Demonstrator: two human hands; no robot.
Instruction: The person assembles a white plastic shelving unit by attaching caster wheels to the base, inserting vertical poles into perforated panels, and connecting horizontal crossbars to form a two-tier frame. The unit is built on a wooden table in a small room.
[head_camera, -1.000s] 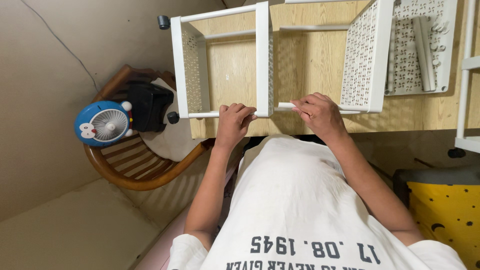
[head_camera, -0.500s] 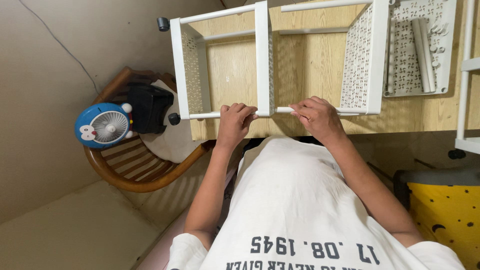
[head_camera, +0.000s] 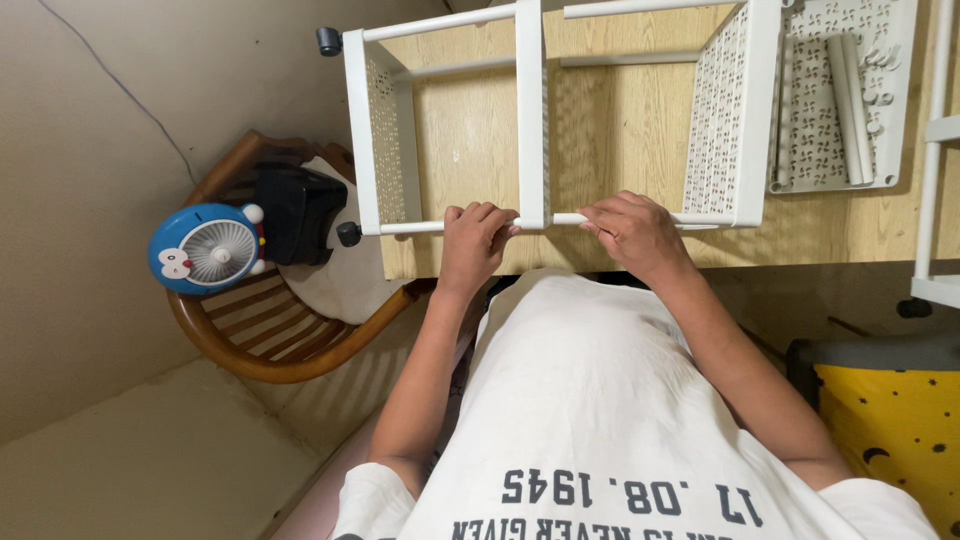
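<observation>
Near the middle of the frame, both hands close on the lowest white rail (head_camera: 470, 225) of a white shelf frame (head_camera: 530, 110) that lies flat on a wooden bench (head_camera: 620, 110). The left hand (head_camera: 475, 240) curls over the rail just left of the central upright (head_camera: 531, 150), its fingers pressed together and wrapped round the rod. The right hand (head_camera: 635, 235) grips the same line of rod just right of that upright, fingers bent and bunched, thumb tucked beneath; whether the rod end is fully seated in the joint there I cannot tell.

The frame fills the upper centre of the picture. It already has two perforated side panels: one at the left (head_camera: 383, 140), one at the right (head_camera: 722, 110), joined by thin white rods at the top and bottom of the view. Two black casters (head_camera: 329, 41) sit at the left corners, the second (head_camera: 348, 234) just beside the left hand. So the skeleton looks largely joined, as far as can be judged.

Some parts remain apart. In the upper right, a perforated white tray (head_camera: 880, 150) lies on the bench with loose white tubes (head_camera: 850, 100) and small fittings resting in it, which suggests pieces not yet fitted. Another white frame section (head_camera: 935, 160) stands at the far right edge.

At the left, clear of the bench, a wooden chair (head_camera: 270, 350) carries a round blue cartoon fan (head_camera: 208, 250) and a black object (head_camera: 295, 210). A yellow patterned surface (head_camera: 890, 430) shows at lower right.
</observation>
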